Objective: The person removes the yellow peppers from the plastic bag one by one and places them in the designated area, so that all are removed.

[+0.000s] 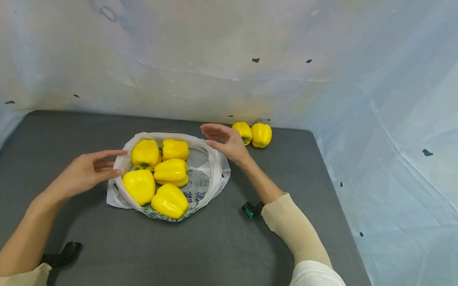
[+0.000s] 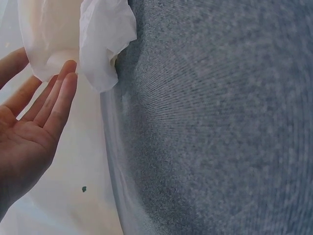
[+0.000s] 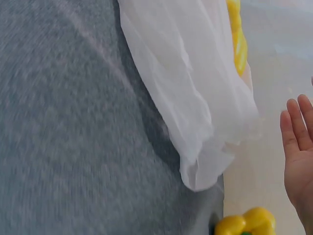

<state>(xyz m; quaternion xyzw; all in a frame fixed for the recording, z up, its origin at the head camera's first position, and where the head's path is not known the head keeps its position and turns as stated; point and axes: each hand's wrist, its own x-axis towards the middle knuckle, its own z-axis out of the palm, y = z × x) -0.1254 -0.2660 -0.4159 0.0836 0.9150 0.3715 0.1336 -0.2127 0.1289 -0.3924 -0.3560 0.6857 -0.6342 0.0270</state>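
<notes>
Yellow bell peppers, five in number, lay inside a white plastic bag left of centre in the frame. Skins were smooth and glossy, bodies lobed and blocky; a green stem showed plainly on the upper-left one. Two loose peppers of the same colour sat side by side at the upper right of centre, just beyond my right hand. The bag's mouth faced upward, its thin rim rolled and creased.

My left hand was at the bag's left rim, fingers extended, thumb apart; whether the fingertips pressed the film I could not tell. My right hand was at the upper-right rim, fingers extended, thumb apart, holding nothing.

Printing: dark blue characters at the bag's lower right, too blurred to read; a barcode-like block above them; a green pattern along the lower edge.

Surface: dark grey tabletop with a fine, fabric-like grain. Pale, creased sheeting bounded it behind and at right, bearing small dark patches.
</notes>
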